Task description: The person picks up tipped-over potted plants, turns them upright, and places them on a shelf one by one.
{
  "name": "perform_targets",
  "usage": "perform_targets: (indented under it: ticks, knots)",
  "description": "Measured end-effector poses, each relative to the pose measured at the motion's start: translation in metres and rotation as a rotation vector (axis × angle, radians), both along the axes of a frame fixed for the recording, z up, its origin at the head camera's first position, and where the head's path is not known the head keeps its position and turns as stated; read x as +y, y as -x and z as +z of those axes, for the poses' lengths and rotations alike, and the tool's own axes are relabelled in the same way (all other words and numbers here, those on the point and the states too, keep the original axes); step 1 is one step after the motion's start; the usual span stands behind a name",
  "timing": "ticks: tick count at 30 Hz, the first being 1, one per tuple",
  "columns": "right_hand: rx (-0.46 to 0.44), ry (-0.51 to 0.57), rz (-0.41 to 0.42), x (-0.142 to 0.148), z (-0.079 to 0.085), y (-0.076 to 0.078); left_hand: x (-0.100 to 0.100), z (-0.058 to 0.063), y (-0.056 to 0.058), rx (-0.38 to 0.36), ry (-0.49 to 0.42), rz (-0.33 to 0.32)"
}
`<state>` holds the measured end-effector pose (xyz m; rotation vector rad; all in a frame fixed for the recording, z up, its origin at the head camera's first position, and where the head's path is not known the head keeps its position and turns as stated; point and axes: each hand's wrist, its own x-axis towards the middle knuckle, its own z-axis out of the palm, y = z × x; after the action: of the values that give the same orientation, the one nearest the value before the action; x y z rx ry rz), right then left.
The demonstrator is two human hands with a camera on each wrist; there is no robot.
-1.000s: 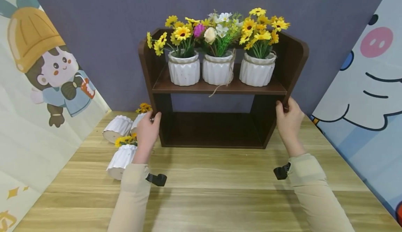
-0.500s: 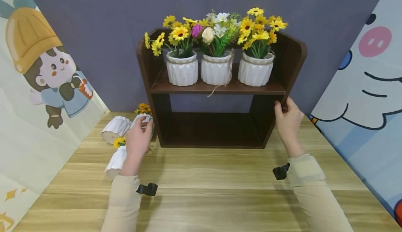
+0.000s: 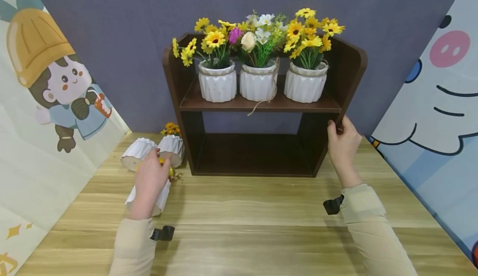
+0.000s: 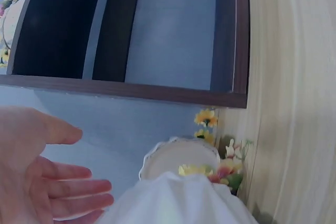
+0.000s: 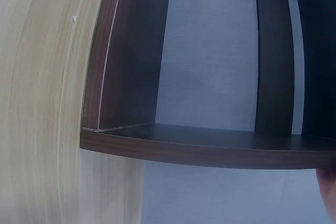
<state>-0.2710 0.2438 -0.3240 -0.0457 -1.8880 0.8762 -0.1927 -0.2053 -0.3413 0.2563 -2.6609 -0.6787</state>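
My right hand (image 3: 344,146) grips the right side panel of a dark brown two-tier shelf (image 3: 257,109), thumb on the inner face. Only a bit of that hand shows in the right wrist view. My left hand (image 3: 151,178) hovers over the nearest of several white fluted flower pots, with fingers spread and relaxed in the left wrist view. That nearest pot (image 3: 161,199) lies on its side, partly hidden by the hand. Behind it lie another tipped pot (image 3: 172,149) with orange flowers and a third pot (image 3: 137,153). Whether the left hand touches a pot I cannot tell.
On the upper tier stand a left pot (image 3: 218,81) of yellow flowers, a middle pot (image 3: 258,83) of mixed flowers with a loose string, and a right pot (image 3: 306,84) of yellow flowers. A wood-grain table (image 3: 261,226) carries everything. Cartoon-printed walls flank both sides.
My left hand has come off the shelf's left side panel and moved left and toward me, over the lying pots. The right hand keeps its grip on the shelf.
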Motion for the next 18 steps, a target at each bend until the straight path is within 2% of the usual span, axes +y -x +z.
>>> perform_targets:
  ticks: [6, 10, 13, 18]
  knots:
    - [0.003, 0.004, -0.003, 0.0, 0.0, 0.0, -0.005, -0.005, -0.004, 0.023, 0.09, 0.037]
    - [0.014, 0.005, -0.007, 0.0, -0.001, 0.001, -0.009, -0.01, -0.006, -0.001, 0.138, 0.082]
    - [0.023, 0.008, -0.017, 0.001, -0.001, 0.002, -0.009, -0.013, -0.007, -0.073, 0.154, 0.104]
    - [0.019, 0.012, -0.02, 0.0, -0.002, 0.002, -0.011, -0.017, -0.008, -0.251, 0.14, 0.109]
